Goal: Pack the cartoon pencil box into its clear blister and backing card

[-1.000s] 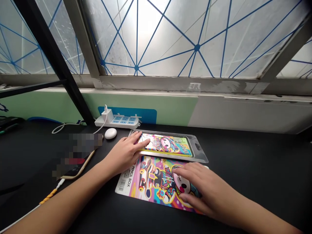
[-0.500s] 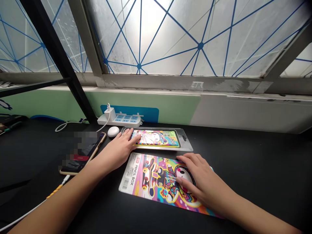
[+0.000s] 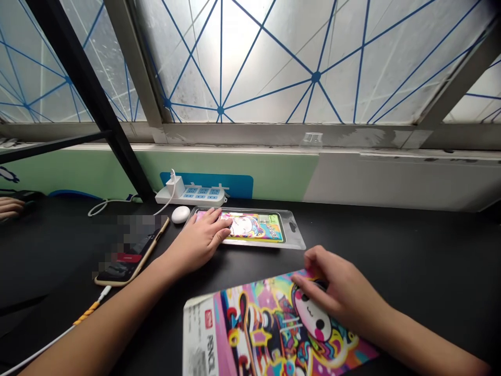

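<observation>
One pencil box (image 3: pixel 250 227), one printed card (image 3: pixel 270 329), one phone (image 3: pixel 131 253), one power strip (image 3: pixel 191 195).

The left hand (image 3: pixel 199 239) is laid palm down, its fingers (image 3: pixel 219 228) stretched forward and spread flat, with the bare forearm extended from the lower left. The right hand (image 3: pixel 338 292) is held nearer the body, palm down and slightly arched, its fingers (image 3: pixel 309 300) curled and pointed leftward. The right forearm is seen entering from the lower right corner.
</observation>
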{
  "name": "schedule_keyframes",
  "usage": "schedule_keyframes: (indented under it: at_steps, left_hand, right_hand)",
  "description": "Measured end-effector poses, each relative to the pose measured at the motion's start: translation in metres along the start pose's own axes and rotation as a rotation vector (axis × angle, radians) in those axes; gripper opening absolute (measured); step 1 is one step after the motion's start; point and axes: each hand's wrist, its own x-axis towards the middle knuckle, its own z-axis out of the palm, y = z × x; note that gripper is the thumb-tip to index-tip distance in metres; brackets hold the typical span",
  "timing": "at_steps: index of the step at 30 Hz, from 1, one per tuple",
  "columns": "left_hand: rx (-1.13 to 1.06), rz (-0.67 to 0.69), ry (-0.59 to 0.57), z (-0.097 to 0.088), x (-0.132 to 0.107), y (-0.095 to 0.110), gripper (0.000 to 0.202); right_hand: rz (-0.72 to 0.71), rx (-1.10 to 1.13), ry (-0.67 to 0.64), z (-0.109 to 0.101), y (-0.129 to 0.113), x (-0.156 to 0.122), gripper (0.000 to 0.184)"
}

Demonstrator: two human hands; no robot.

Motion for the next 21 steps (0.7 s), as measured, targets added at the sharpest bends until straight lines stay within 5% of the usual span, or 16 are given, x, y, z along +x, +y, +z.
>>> schedule_keyframes:
  at_steps: [3,5,10,16,21]
  left_hand:
    - [-0.107,0.014,0.062,-0.008,-0.001,0.002,0.051]
    - [-0.165,0.029,0.109,-0.011,-0.001,0.003,0.048]
    - [-0.267,0.027,0.156,-0.011,0.000,0.001,0.036]
    - [-0.283,0.085,0.145,-0.007,-0.003,0.009,0.025]
    - [-0.207,0.128,0.133,-0.004,-0.004,0.015,0.016]
  right_hand:
    - [0.191,-0.033,-0.007,-0.020,0.032,0.015,0.036]
    - [0.310,-0.025,-0.171,-0.034,0.061,0.028,0.041]
    - [0.389,-0.051,-0.204,-0.051,0.112,0.041,0.047]
    - [0.281,-0.083,-0.040,-0.038,0.085,0.039,0.040]
    - [0.205,0.000,-0.099,-0.024,0.048,0.035,0.040]
